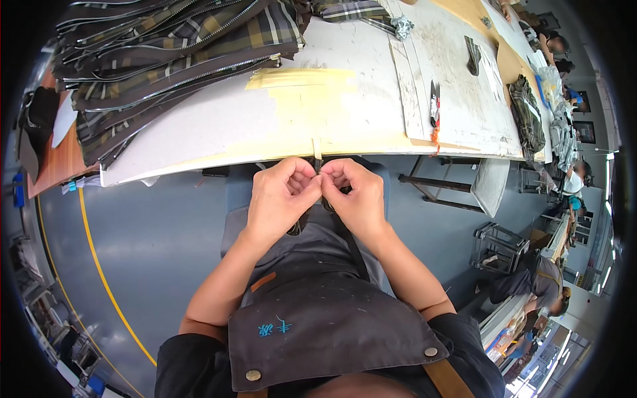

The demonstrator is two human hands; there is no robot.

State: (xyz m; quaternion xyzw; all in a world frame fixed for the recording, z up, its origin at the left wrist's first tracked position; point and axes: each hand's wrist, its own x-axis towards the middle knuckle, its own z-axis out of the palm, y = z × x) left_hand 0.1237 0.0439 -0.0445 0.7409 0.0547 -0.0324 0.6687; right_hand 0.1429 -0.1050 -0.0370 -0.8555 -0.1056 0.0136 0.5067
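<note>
Zipper strip (320, 174): pinched between left hand (282, 196) and right hand (352, 196), fingers clenched on it at table (219, 126) edge. Stack of zippered plaid pieces (172, 53) beside; work apparently midway.

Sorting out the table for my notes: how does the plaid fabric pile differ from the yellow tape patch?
The plaid pile is dark, thick and stacked in many layers at the table's far left; the tape patch is pale, flat and stuck down just beyond both hands. Both rest on the same table.
</note>
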